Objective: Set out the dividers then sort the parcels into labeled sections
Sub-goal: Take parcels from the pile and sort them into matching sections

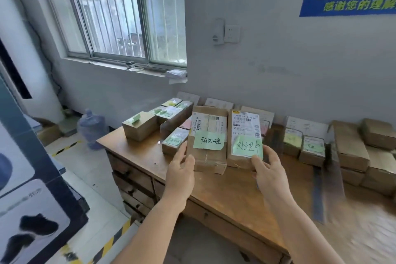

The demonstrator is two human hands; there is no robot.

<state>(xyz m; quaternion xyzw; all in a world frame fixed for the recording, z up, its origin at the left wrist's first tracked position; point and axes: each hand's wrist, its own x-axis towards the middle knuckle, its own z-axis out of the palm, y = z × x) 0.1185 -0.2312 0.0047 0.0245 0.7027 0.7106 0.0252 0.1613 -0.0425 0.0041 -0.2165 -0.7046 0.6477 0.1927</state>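
The left hand (181, 169) grips the lower left corner of a brown parcel (206, 154) carrying a green note (209, 140), thumb on its face; the right hand (267, 169) likewise pinches the lower edge of a second parcel (240, 157) with its own green label (247, 146). Both parcels are held side by side above the wooden desk (225, 195), in front of the sorted boxes (171, 122). The taped cardboard looks stiff and fairly light, the tape possibly slick, so a hold across the edges should serve better than one on the loose notes.
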